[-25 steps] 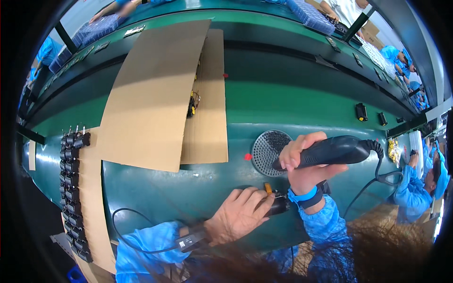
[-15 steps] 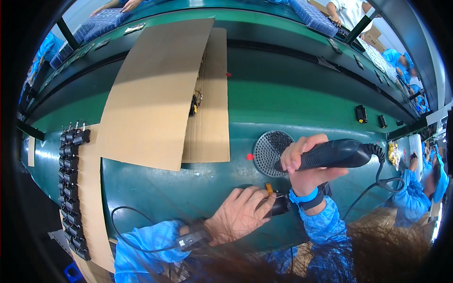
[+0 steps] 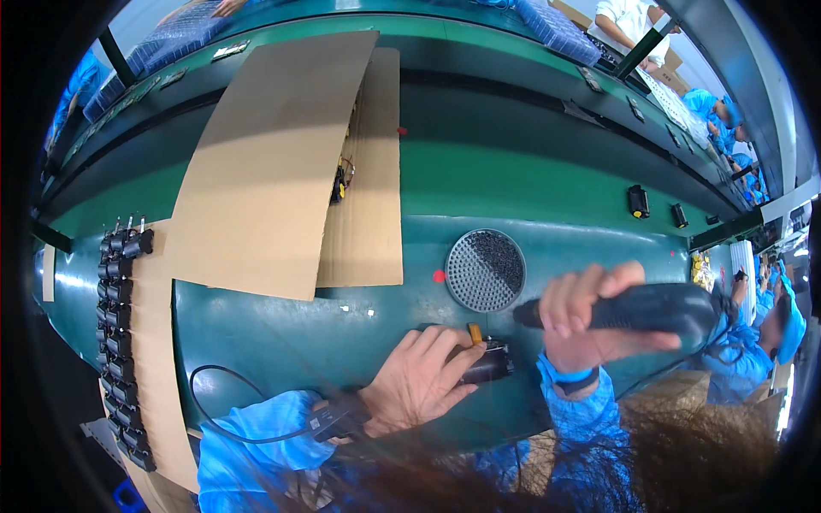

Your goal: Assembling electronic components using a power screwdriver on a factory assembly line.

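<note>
My right hand (image 3: 575, 329) is wrapped round a black electric screwdriver (image 3: 654, 309) with a cord at its rear end. The tool lies sideways, its narrow tip pointing left, just below and right of a round grey perforated tray (image 3: 462, 282). Small dark screws (image 3: 503, 261) fill the tray's right part. On the green table, my left hand (image 3: 419, 376) grips a small black housing (image 3: 489, 364) between thumb and fingers. An orange-brown tab (image 3: 475, 333) sticks up at the housing's far edge. A cabled black device (image 3: 329, 421) sits on my left wrist.
Large cardboard sheets (image 3: 265, 171) stand to the left of the tray. Farther left, several black parts (image 3: 120, 342) line up along a cardboard strip (image 3: 154, 359). Black and yellow parts (image 3: 638, 202) rest on the far right ledge. Co-workers in blue (image 3: 774, 321) sit at the right.
My right hand has drawn the screwdriver to the right and slightly down, off the tray's edge. My left hand stays on the black housing, which shows more now. The whole view has shifted slightly.
</note>
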`<action>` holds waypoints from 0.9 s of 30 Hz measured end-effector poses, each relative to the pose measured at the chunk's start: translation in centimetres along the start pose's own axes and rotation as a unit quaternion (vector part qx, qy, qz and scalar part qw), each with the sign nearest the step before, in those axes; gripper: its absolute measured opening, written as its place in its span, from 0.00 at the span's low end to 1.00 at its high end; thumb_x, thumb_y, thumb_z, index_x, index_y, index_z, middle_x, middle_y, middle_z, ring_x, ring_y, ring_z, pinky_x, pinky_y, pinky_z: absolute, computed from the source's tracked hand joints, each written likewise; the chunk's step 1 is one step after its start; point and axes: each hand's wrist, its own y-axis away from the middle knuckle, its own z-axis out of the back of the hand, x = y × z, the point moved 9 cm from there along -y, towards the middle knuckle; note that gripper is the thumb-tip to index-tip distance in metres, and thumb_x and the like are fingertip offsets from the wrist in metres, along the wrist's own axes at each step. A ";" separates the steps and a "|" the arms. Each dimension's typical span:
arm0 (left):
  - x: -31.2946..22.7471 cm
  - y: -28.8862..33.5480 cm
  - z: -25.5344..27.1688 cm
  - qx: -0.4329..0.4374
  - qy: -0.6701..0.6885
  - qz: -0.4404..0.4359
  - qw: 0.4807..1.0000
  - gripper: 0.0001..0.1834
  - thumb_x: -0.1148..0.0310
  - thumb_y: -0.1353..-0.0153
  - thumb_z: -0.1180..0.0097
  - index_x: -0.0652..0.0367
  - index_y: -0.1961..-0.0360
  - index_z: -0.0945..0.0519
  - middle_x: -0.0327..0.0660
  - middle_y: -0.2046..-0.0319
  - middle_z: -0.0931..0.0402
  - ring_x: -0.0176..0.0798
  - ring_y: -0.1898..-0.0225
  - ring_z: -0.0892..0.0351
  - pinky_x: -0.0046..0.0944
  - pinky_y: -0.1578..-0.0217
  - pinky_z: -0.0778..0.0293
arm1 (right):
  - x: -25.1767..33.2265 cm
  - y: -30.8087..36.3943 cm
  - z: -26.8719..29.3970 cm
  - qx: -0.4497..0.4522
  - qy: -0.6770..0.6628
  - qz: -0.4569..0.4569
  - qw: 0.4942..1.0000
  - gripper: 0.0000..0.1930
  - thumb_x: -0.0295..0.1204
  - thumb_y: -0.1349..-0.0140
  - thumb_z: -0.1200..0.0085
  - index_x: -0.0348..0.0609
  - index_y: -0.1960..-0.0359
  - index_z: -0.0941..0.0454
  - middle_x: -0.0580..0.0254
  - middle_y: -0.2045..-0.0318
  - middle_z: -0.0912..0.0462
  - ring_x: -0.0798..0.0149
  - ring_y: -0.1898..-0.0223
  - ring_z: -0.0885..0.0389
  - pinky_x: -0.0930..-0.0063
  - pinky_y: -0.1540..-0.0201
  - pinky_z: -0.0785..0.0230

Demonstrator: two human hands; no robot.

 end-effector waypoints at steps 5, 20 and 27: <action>0.3 -0.1 -0.2 -0.004 0.010 0.004 1.000 0.30 0.60 0.48 0.27 0.56 0.43 0.21 0.39 0.51 0.27 0.43 0.49 0.26 0.42 0.51 0.28 | 1.7 3.2 -1.2 0.059 -0.026 -0.022 0.998 0.47 0.78 0.44 0.54 0.37 0.58 0.31 0.58 0.79 0.25 0.63 0.81 0.26 0.66 0.79 0.30; 0.2 -0.1 0.0 0.004 0.018 -0.001 1.000 0.30 0.61 0.48 0.28 0.56 0.43 0.21 0.39 0.51 0.28 0.43 0.49 0.25 0.42 0.51 0.28 | -0.6 5.0 -0.5 0.037 -0.029 -0.067 0.997 0.49 0.79 0.50 0.46 0.34 0.59 0.27 0.54 0.77 0.23 0.62 0.78 0.25 0.66 0.77 0.30; 0.2 -0.1 0.0 0.008 0.021 -0.001 1.000 0.30 0.61 0.47 0.28 0.56 0.42 0.21 0.39 0.50 0.28 0.43 0.48 0.26 0.43 0.50 0.29 | -0.6 5.3 -0.4 0.055 -0.017 -0.063 0.996 0.48 0.78 0.48 0.46 0.34 0.59 0.28 0.54 0.77 0.23 0.61 0.78 0.25 0.64 0.75 0.30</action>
